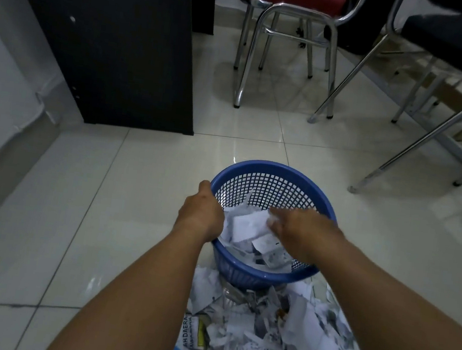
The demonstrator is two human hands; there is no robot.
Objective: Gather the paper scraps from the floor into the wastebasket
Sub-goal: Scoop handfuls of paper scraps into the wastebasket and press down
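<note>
A blue mesh wastebasket (275, 171) stands on the tiled floor, tilted toward me, with white paper scraps (249, 225) inside. My left hand (200, 210) grips its left rim. Over the basket's mouth, my right hand (299, 227) is blurred, fingers spread above the scraps; whether it holds any paper is unclear. A heap of torn paper scraps (276, 340) lies on the floor just in front of the basket, between my forearms.
A black cabinet (117, 44) stands at the back left. A red-seated chrome chair (286, 21) and a dark chair (456, 57) with chrome legs stand behind and to the right. Pale glossy tiles (59, 212) stretch to the left.
</note>
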